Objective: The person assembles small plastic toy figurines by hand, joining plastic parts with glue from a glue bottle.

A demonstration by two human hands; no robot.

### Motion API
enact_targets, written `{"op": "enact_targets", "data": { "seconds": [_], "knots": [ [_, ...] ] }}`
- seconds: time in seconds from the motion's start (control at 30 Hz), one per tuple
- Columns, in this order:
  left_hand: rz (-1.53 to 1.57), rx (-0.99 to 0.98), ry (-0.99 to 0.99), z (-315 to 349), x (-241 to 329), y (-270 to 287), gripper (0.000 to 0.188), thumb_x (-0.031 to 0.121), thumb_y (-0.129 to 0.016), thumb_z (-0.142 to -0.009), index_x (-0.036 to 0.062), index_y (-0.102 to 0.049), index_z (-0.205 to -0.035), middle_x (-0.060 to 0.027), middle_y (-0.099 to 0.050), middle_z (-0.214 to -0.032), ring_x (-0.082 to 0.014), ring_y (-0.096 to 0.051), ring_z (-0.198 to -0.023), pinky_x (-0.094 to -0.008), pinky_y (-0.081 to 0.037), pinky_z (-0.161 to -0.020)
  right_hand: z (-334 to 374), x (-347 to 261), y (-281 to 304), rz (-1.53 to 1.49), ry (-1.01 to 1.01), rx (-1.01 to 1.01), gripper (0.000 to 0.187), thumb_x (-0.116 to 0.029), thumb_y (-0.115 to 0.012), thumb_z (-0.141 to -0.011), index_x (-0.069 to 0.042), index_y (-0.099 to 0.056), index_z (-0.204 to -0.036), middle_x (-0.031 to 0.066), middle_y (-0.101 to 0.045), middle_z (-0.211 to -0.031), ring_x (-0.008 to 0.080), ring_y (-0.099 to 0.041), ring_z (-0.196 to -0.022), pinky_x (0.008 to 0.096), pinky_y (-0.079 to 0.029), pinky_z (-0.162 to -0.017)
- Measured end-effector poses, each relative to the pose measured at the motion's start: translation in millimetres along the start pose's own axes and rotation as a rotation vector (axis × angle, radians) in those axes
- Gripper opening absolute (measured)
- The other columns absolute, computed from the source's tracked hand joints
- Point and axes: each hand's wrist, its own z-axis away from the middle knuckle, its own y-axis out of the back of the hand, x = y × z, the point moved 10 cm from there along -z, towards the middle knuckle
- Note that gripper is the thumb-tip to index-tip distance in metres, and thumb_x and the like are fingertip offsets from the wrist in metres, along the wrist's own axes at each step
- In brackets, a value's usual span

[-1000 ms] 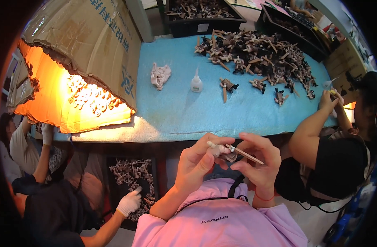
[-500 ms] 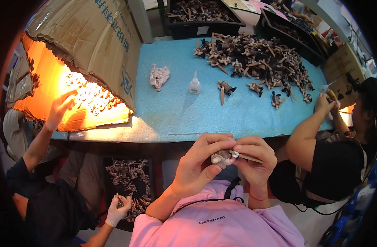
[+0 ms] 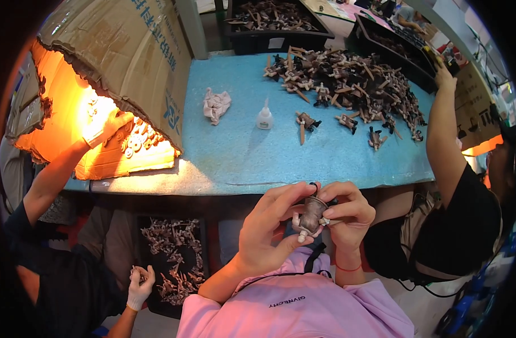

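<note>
Left hand (image 3: pixel 269 225) and right hand (image 3: pixel 351 214) both grip one small figure (image 3: pixel 311 217), held in the air between them, just off the near edge of the blue-topped bench (image 3: pixel 229 160). Figure has a grey-brown body, dark feet pointing away from the wearer, pale head end toward the wearer. Left hand: curled, pinching the figure, thumb near its head end, fingers along its far side. Right hand: pinching the figure's right side between thumb and fingers; exact contact partly hidden. On the bench: crumpled pale cloth (image 3: pixel 216 105); to its right, upright white bottle (image 3: pixel 264 118) with pointed nozzle; farther right, three loose figures (image 3: pixel 347 123) lying near a large heap of like figures (image 3: pixel 348 84). Two black bins (image 3: pixel 275 42) stand beyond. At left, a torn cardboard box (image 3: pixel 139 62), brightly lit inside, holds small round pieces (image 3: pixel 135 147); a co-worker's hand (image 3: pixel 107 127) reaches into it. Below, a black tray (image 3: pixel 200 242) contains many small parts. At right, another co-worker's arm (image 3: pixel 443 124) extends toward the far bin.
</note>
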Motion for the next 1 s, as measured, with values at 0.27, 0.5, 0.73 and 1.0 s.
{"op": "enact_targets", "data": {
  "seconds": [0.27,0.5,0.73,1.0],
  "knots": [
    [-0.067,0.108,0.018,0.5,-4.3,11.6,0.068,-0.011,-0.063,-0.069,-0.0042,-0.033,-0.13,-0.0173,-0.038,-0.126,-0.0286,-0.049,-0.112,-0.0326,-0.045,-0.089,2.7,23.5,6.4,-0.019,-0.223,0.037,0.022,0.009,-0.069,-0.065,-0.001,-0.064,-0.083,0.0129,-0.059,-0.089,0.0174,-0.059,-0.082,0.0255,-0.049,-0.068],
    [-0.296,0.246,0.205,34.6,-43.9,57.4,0.05,-0.011,-0.054,-0.077,-0.0005,-0.043,-0.125,-0.0145,-0.05,-0.114,-0.0256,-0.054,-0.106,-0.0287,-0.049,-0.082,-54.8,51.3,33.3,0.071,-0.541,-0.06,0.013,0.007,-0.061,-0.071,0.006,-0.06,-0.084,0.0103,-0.059,-0.082,0.0159,-0.06,-0.07,0.026,-0.052,-0.059],
    [-0.396,0.174,0.318,55.7,-63.8,59.8,0.043,-0.011,-0.056,-0.074,-0.0007,-0.054,-0.115,-0.0153,-0.059,-0.102,-0.0202,-0.06,-0.093,-0.0252,-0.051,-0.072,-217.3,131.4,58.9,0.397,-0.488,-0.181,0.02,0.001,-0.063,-0.071,0.002,-0.062,-0.091,0.0058,-0.063,-0.074,0.0101,-0.06,-0.064,0.021,-0.049,-0.055],
    [-0.717,0.068,0.267,59.5,-67.6,51.0,0.036,0.004,-0.063,-0.075,0.0033,-0.057,-0.11,-0.0133,-0.058,-0.1,-0.0287,-0.06,-0.082,-0.0318,-0.05,-0.067,-398.0,189.5,89.7,0.535,-0.153,0.208,0.042,-0.001,-0.065,-0.07,-0.004,-0.059,-0.111,0.0184,-0.061,-0.099,0.0191,-0.063,-0.081,0.0244,-0.052,-0.059]
  ]
}}
